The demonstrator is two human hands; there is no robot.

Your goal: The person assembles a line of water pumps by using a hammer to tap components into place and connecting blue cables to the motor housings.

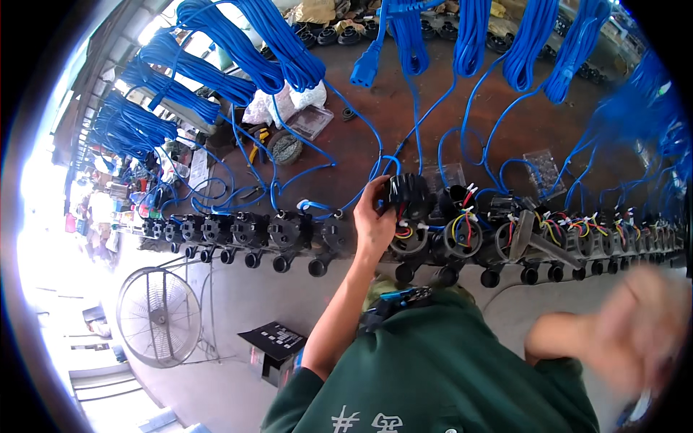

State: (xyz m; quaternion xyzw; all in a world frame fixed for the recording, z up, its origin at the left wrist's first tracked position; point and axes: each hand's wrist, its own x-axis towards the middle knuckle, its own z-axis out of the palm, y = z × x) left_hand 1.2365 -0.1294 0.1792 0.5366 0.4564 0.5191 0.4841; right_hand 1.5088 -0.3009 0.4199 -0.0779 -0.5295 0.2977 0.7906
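My left hand [375, 220] is closed round a black round plastic cap [409, 195] at the bench's near edge. Red and yellow wires run from beneath the cap toward an open black housing [410, 242] just below it. To its right stands another open housing [462, 237] with red, yellow and white-tipped wires sticking out. My right hand [635, 332] is raised off the bench at the far right, smeared by motion, so its fingers cannot be made out. A flat metal bar [552, 249] lies across the housings right of centre.
Coiled blue cables [278, 47] hang over the bench [368, 123], their ends running to the housings. Closed black housings [290, 231] line the edge at left. Yellow-handled pliers [258, 144] lie near a round dish [285, 149]. A floor fan [159, 316] stands below left.
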